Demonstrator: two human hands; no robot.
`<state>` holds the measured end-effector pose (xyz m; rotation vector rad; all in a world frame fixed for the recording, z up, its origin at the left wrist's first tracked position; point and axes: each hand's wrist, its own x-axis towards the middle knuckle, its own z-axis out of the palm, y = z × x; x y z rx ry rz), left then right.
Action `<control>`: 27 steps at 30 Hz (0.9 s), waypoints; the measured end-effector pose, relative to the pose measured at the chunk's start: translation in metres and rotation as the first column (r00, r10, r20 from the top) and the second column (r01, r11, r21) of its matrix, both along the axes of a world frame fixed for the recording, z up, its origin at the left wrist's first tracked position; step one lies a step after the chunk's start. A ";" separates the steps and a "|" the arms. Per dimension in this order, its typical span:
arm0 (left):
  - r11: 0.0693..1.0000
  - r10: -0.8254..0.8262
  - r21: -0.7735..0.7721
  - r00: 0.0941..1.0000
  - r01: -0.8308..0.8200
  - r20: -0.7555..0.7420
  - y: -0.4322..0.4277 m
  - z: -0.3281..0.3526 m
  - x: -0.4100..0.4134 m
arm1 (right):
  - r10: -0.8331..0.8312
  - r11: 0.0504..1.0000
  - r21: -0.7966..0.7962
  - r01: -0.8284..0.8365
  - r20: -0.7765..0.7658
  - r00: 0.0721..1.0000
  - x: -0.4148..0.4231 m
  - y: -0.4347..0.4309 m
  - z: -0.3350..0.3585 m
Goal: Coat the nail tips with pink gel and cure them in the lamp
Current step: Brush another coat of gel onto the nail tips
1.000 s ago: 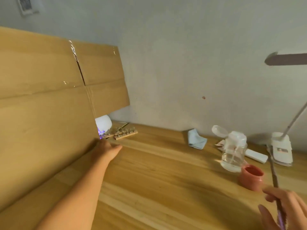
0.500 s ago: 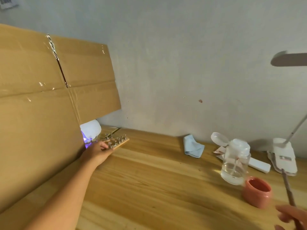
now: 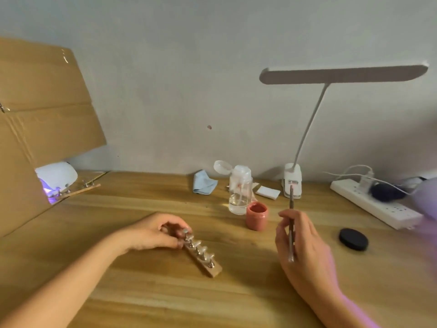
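My left hand [image 3: 158, 232] grips the near-left end of a wooden strip [image 3: 205, 263] that carries several clear nail tips on metal stands; the strip lies flat at the middle of the desk. My right hand [image 3: 301, 247] holds a thin gel brush [image 3: 291, 216] upright, bristles pointing up. An open pink gel jar [image 3: 257, 216] stands between the two hands, slightly farther back. The white curing lamp [image 3: 58, 176] glows violet at far left, half hidden by cardboard, with a second strip of tips [image 3: 76, 189] lying at its mouth.
A large cardboard sheet [image 3: 35, 119] leans at the left. Behind the jar stand a clear pump bottle [image 3: 240, 189], a blue cloth [image 3: 203, 185], a white pad [image 3: 268, 192] and a clip desk lamp [image 3: 293, 179]. A black lid [image 3: 353, 239] and power strip [image 3: 376, 203] lie at right.
My left hand has drawn back from the lamp's mouth and brought a strip of nail tips to the middle of the desk. The view swung right; my right hand rose with the brush.
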<state>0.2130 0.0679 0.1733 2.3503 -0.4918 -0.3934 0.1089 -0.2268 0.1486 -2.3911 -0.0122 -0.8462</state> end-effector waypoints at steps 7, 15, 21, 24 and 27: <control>0.991 -0.063 -0.115 0.997 0.068 0.050 -0.105 -0.015 -0.019 | 0.005 0.953 0.299 -0.050 0.152 0.988 -0.003 -0.023 -0.001; 0.970 -0.022 -0.241 0.997 0.040 0.076 -0.119 -0.032 -0.032 | 0.071 0.854 0.508 -0.116 0.106 0.992 0.005 -0.024 -0.004; 0.970 0.030 -0.241 0.987 0.009 0.157 -0.123 -0.042 -0.022 | 0.080 0.715 0.665 -0.215 0.228 0.970 0.007 -0.025 0.006; 0.958 0.049 -0.286 0.985 0.000 0.163 -0.125 -0.046 -0.019 | 0.110 0.667 0.697 -0.263 0.257 0.960 0.018 -0.019 0.015; 0.956 0.045 -0.294 0.978 0.017 0.204 -0.126 -0.047 -0.019 | 0.166 0.688 0.678 -0.259 0.200 0.966 0.038 -0.017 0.024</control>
